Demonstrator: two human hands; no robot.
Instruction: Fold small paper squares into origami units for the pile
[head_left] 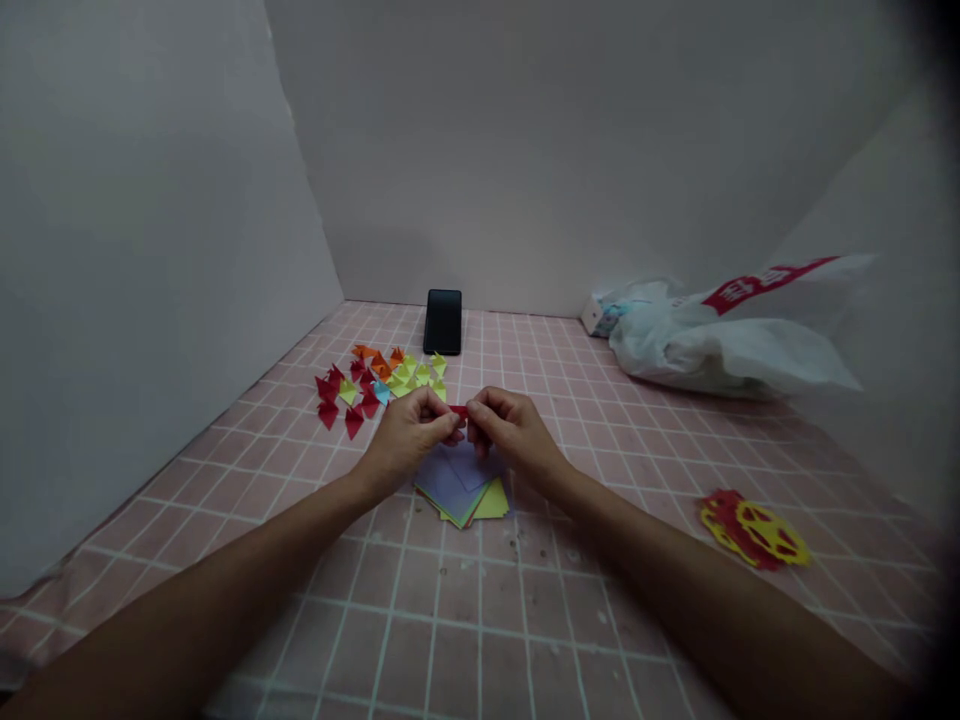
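Pink checked tabletop point(450, 640) stretches below pale walls point(525, 180) as left hand point(409, 430) and right hand point(517, 435) pinch a small red paper piece point(460, 411) at frame center, near stacked paper squares point(456, 492); light, even pressure should keep creases crisp.

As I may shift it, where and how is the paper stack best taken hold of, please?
I'd pinch the paper stack at its near corner, from the person's side: it lies flat, that corner points there, and the left hand and right hand hide its far part.
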